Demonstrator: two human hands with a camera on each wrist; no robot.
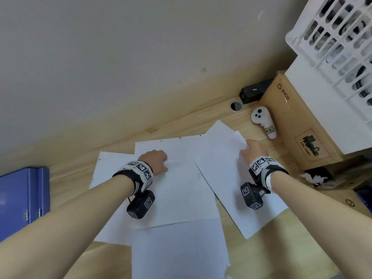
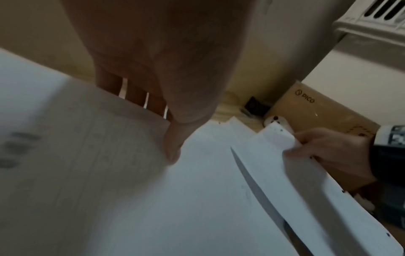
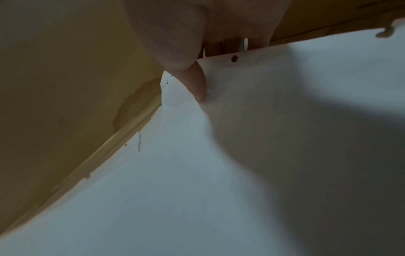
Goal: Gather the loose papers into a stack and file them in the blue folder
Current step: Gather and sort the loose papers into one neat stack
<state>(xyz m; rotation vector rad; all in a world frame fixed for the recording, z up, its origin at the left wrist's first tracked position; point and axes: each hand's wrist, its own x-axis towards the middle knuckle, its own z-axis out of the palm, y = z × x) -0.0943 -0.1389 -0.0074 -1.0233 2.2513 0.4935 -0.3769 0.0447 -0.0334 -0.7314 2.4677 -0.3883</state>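
Note:
Several white punched papers lie overlapping on the wooden table (image 1: 201, 117). My left hand (image 1: 161, 162) pinches the far part of the middle sheet (image 1: 181, 188). In the left wrist view its thumb (image 2: 173, 147) lies on top of this sheet (image 2: 87, 155) and the fingers are behind it. My right hand (image 1: 251, 150) pinches the far edge of the right sheet (image 1: 227, 178), which bends up at its corner; thumb (image 3: 197, 83) on the paper (image 3: 241, 155). The same hand (image 2: 324, 152) and sheet (image 2: 295, 190) show in the left wrist view. The blue folder (image 1: 22, 198) lies shut at the far left.
A cardboard PICO box (image 1: 298, 121) with a white box and a white crate (image 1: 338, 37) on top stands at the right. A white controller (image 1: 263, 121), a black device (image 1: 253, 93) and a cable hole (image 1: 236, 106) are near the wall. Another sheet (image 1: 177, 248) lies closest to me.

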